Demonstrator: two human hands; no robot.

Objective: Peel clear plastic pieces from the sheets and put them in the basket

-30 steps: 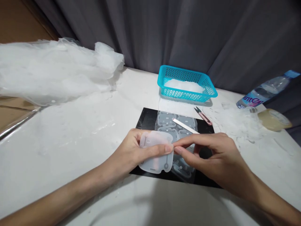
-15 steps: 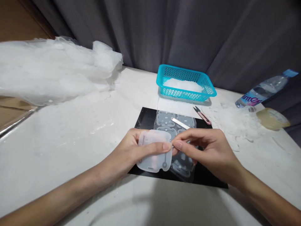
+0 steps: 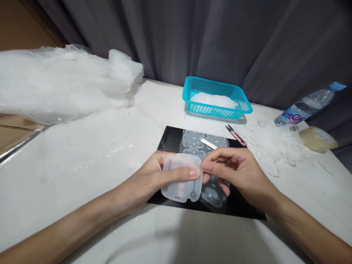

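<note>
My left hand (image 3: pixel 156 172) is closed around a translucent silicone pad (image 3: pixel 180 189), squarish with rounded corners and a notch in its lower edge. The thumb lies across its face; the fingers are behind it. At the pad's right edge, thumb and forefinger of my right hand (image 3: pixel 231 168) pinch the rim, or a thin bit at it too small to make out. Below, a clear sheet of similar moulded shapes (image 3: pixel 194 139) rests on a black mat (image 3: pixel 169 137), partly hidden by my hands. A white pen-like tool (image 3: pixel 208 143) lies on the sheet.
Behind the mat stands a blue basket (image 3: pixel 217 113) with white pieces inside. Pink-handled thread snips (image 3: pixel 235 135) lie by the mat. On the right are translucent scraps (image 3: pixel 275 146), a tape roll (image 3: pixel 317 139) and a tilted-looking water bottle (image 3: pixel 308 106). A pile of translucent sheets (image 3: pixel 68 84) fills the left.
Both hands hold nearly the same pose at the pad. My right hand has shifted slightly left, and its lower fingers show more below the pinch.
</note>
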